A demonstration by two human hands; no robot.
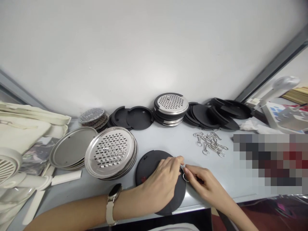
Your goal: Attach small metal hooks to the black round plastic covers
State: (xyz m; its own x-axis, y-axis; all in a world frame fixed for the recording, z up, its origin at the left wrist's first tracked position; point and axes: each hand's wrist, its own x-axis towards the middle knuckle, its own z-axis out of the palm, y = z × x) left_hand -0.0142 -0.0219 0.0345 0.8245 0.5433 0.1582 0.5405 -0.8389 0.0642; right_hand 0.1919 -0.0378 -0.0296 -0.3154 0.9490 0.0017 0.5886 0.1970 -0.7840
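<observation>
A round black plastic disc [160, 199] lies near the table's front edge. My left hand [163, 179], with a watch on its wrist, reaches across it, fingers bent and closed at the disc's right edge. The fingertips are partly hidden, so exactly what they pinch does not show. Just right of them, my right hand [202, 179] is closed on a small metal ring clip [185, 177], pinched between thumb and fingers against the disc's edge. Behind my right hand lies a loose pile of similar metal ring clips [209, 142].
Left of the disc are stacked perforated metal grater plates [112, 152] and plain metal plates [74, 147]. Along the wall stand a grater stack in black holders [171, 104] and black round holders [139, 117], with more black holders [204, 115] at right. A white fan [21, 175] lies far left.
</observation>
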